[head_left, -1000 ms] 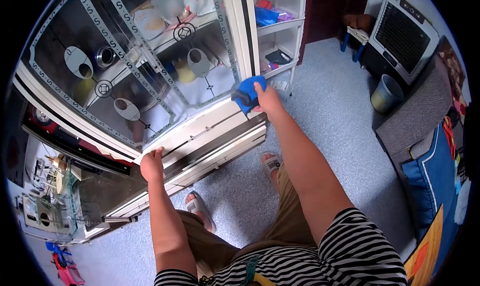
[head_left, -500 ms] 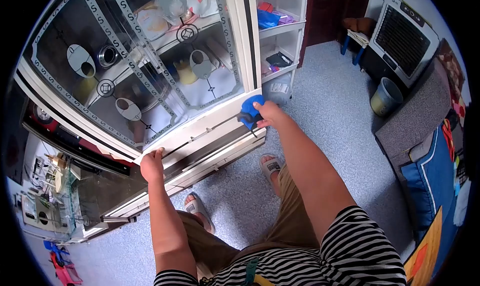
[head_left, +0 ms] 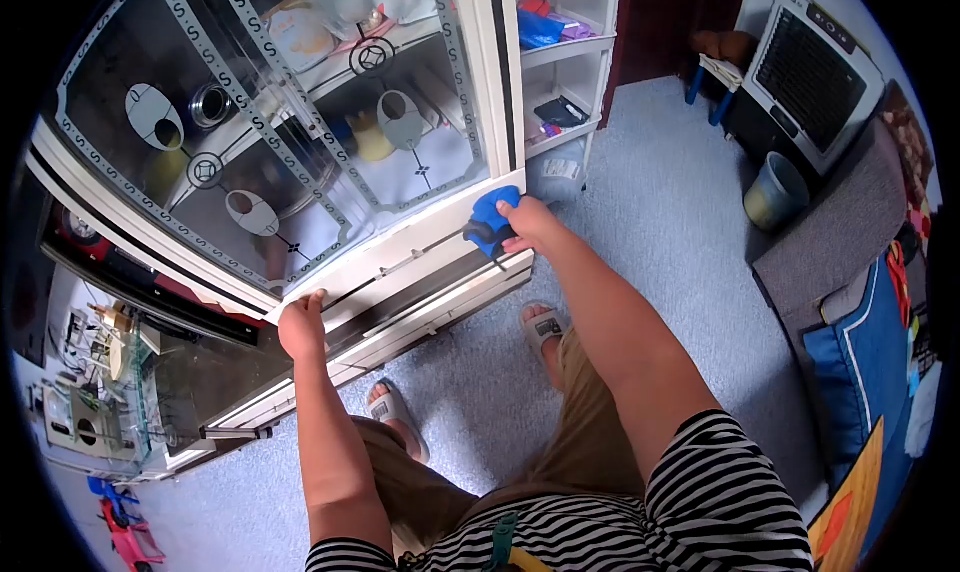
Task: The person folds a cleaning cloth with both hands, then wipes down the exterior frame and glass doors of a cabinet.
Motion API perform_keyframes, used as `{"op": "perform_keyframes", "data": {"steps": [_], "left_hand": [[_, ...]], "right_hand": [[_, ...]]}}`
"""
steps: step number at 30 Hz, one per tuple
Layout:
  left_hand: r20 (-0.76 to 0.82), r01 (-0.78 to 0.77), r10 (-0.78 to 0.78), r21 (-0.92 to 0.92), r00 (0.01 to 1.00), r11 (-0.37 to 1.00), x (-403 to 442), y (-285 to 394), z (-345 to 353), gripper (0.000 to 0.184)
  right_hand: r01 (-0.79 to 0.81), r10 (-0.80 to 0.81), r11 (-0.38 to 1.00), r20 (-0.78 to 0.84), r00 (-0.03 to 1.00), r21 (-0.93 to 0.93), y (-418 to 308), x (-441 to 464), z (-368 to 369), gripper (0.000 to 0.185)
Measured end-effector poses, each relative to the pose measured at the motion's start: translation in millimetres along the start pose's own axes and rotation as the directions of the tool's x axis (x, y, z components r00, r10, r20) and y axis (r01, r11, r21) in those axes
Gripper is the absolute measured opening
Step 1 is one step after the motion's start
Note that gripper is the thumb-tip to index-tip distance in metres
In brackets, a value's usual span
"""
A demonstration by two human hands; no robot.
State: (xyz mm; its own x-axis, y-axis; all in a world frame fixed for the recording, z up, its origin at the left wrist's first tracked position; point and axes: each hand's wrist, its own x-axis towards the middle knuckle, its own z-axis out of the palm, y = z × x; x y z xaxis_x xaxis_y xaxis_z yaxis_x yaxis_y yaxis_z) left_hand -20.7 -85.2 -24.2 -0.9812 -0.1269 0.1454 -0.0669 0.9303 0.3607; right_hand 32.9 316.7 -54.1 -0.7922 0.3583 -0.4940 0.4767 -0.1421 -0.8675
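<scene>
My right hand (head_left: 530, 223) is closed on a blue cloth (head_left: 494, 214) with a dark, folded part, pressed against the right end of a long white drawer front (head_left: 400, 255). A thin dark strip with a small metal handle runs along this front. My left hand (head_left: 302, 328) holds the left end of the same front, thumb on top and the other fingers hidden behind the hand. Above stands the glass-doored cabinet (head_left: 285, 122), its panes patterned, with dishes and a yellow container behind them. A dark gap shows below the drawer front.
Another white drawer front (head_left: 440, 322) lies lower down, near my slippered feet. To the right are a white shelf rack (head_left: 568, 50), an air cooler (head_left: 808, 82), a bucket (head_left: 775, 194) and a grey sofa (head_left: 835, 212). A glass-topped stand (head_left: 215, 372) is at left.
My right hand and the blue cloth have shifted slightly left along the drawer front. My left hand keeps its hold at the left end.
</scene>
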Motion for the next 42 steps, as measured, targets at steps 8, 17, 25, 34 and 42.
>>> {"op": "perform_keyframes", "data": {"steps": [8, 17, 25, 34, 42], "left_hand": [[-0.022, -0.024, 0.023, -0.037, 0.999, 0.999, -0.7, -2.2, 1.9, 0.044], [0.002, -0.017, 0.017, -0.018, 1.000, 1.000, 1.2, -1.5, 0.4, 0.045], [0.031, -0.014, 0.014, 0.000, 0.999, 1.000, 0.6, 2.5, -3.5, 0.047], [-0.044, -0.031, 0.028, -0.048, 0.999, 0.998, -2.7, -0.6, 4.0, 0.044], [-0.019, -0.033, 0.033, -0.027, 0.999, 0.999, -1.9, -0.7, 0.9, 0.046]], "right_hand": [[-0.079, 0.075, 0.994, -0.067, 0.995, -0.072, 21.1, 19.1, 5.7, 0.052], [0.073, -0.081, 0.992, 0.080, 0.993, 0.107, 3.1, -7.1, 31.7, 0.056], [0.048, -0.049, 0.998, 0.011, 0.999, 0.028, -2.0, -13.8, 35.4, 0.053], [-0.038, 0.035, 0.999, 0.079, 0.996, 0.033, -1.6, -16.7, 36.1, 0.054], [0.045, -0.064, 0.990, 0.141, 0.988, 0.137, -4.5, -24.5, 55.4, 0.053]]}}
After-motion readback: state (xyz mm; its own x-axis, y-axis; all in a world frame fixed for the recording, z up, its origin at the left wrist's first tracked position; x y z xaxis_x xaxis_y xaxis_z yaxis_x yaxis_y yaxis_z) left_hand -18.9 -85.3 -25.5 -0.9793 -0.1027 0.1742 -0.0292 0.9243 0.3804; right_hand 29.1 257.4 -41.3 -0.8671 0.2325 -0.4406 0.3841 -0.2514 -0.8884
